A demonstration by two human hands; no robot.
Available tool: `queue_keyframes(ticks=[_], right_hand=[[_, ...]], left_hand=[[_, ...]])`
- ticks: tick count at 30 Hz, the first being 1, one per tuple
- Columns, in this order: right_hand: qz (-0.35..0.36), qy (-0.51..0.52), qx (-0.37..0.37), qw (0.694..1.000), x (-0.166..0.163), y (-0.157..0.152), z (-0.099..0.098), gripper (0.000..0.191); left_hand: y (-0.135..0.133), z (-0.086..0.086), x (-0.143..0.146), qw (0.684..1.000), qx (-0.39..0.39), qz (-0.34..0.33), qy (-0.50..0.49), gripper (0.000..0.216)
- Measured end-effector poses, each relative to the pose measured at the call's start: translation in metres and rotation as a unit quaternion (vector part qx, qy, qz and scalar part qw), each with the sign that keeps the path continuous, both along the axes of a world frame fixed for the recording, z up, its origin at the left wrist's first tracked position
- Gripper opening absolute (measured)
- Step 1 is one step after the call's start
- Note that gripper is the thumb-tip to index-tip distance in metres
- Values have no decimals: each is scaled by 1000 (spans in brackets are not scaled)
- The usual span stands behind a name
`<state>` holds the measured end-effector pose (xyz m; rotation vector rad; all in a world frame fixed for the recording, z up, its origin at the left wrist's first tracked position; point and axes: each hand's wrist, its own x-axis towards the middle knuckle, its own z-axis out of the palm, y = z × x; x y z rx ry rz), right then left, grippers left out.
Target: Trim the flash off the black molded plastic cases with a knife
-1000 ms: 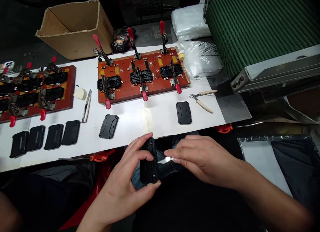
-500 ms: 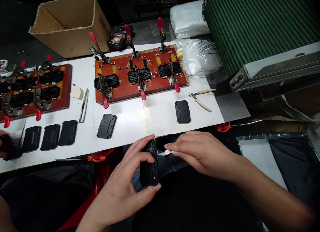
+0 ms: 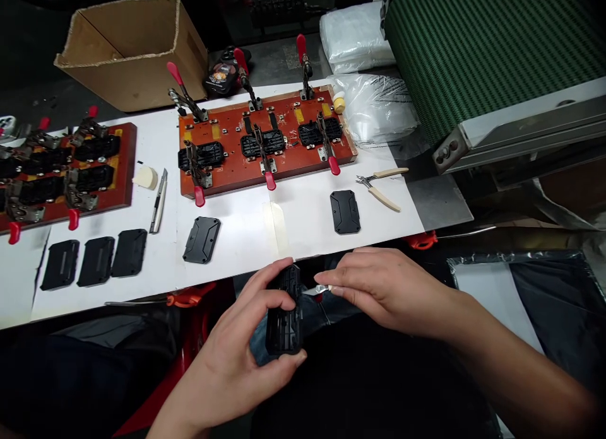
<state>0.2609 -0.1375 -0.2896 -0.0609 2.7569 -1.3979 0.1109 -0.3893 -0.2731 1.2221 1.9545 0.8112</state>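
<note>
My left hand (image 3: 241,338) grips a black plastic case part (image 3: 285,335) by its edges, fingers on the upper end and thumb at the lower end. The part stands on its side, ribbed inside showing, over my lap. My right hand (image 3: 374,291) is closed on a small knife (image 3: 322,289), most of its handle hidden in the fingers. Its silver blade points left, at the right edge of the part; whether it touches cannot be made out. On the white table top lie two black covers, one on the left (image 3: 202,239) and one on the right (image 3: 345,212).
A red-brown clamp fixture (image 3: 237,174) with red-handled clamps stands ahead, another fixture (image 3: 124,168) to its left. Nippers (image 3: 383,190), a utility knife (image 3: 159,202) and several black parts (image 3: 129,253) lie on the table. A green conveyor belt (image 3: 502,48) rises at right; a cardboard box (image 3: 127,79) stands behind.
Another person's hand with a black part at the far left edge has gone out of view. My hands keep nearly the same pose; the held part is turned slightly.
</note>
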Motion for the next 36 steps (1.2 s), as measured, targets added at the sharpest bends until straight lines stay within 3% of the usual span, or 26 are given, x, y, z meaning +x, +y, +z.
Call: queue_keyframes(ticks=[10, 14, 18, 20, 23, 30, 36], right_hand=[[-4, 2, 6, 1000, 2, 3, -3, 29], [10, 17, 33, 999, -1, 5, -3, 27], [-26, 72, 64, 995, -7, 4, -4, 30], [-58, 83, 30, 994, -8, 2, -4, 30], [-79, 67, -44, 994, -6, -2, -1, 31], [-35, -34, -133, 990, 6, -18, 7, 43], [-1, -29, -108, 994, 7, -29, 6, 46]], left_hand=[[0, 0, -1, 999, 14, -10, -37, 43], [-6, 1, -6, 991, 9, -4, -131, 49], [-9, 0, -6, 970, -2, -61, -236, 57], [-9, 0, -3, 964, -9, -64, -257, 57], [-11, -1, 1, 962, -2, -6, -273, 49], [-6, 1, 4, 995, 51, 61, -65, 46], [3, 3, 5, 992, 85, 69, 65, 43]])
